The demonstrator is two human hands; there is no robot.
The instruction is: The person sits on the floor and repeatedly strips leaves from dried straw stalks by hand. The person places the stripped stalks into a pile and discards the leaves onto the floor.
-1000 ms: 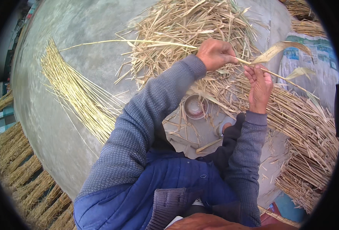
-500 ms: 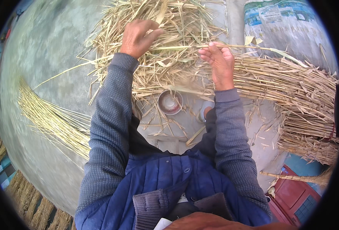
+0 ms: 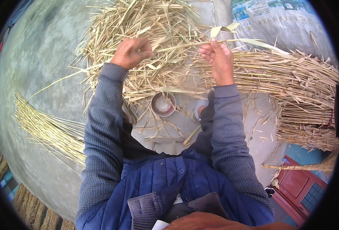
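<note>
Since the frame half a second earlier, both hands have kept their grip on one stalk and the right hand has drawn a little further from the heap, so the stalk now runs taut between them. Left hand (image 3: 130,51): fingers curled almost closed into a loose fist, pinching the near end of a long pale yellow straw stalk (image 3: 184,44) against the thumb, knuckles resting on the loose heap of dry yellow straw (image 3: 146,23) at 12 o'clock. Right hand (image 3: 217,59): half open, palm turned toward the wearer, thumb and forefinger closed on the same stalk, remaining fingers bent but not clenched. Stalk: spans the gap between the hands at roughly 1 o'clock, then continues past the right hand toward 2 o'clock, where flat pale leaf blades (image 3: 225,28) hang from it. Bundle of untrimmed brown-yellow straw (image 3: 292,76): lies lengthwise at 3 o'clock, just beside the right wrist. Small round metal bowl (image 3: 163,104): stands on the grey concrete floor (image 3: 35,69) near the centre, below and between the hands. Sheaf of cleaned, aligned yellow stalks (image 3: 46,128): at 9 o'clock, well apart from both hands. White printed woven sack (image 3: 280,19): at 1 o'clock, beyond the bundle.
</note>
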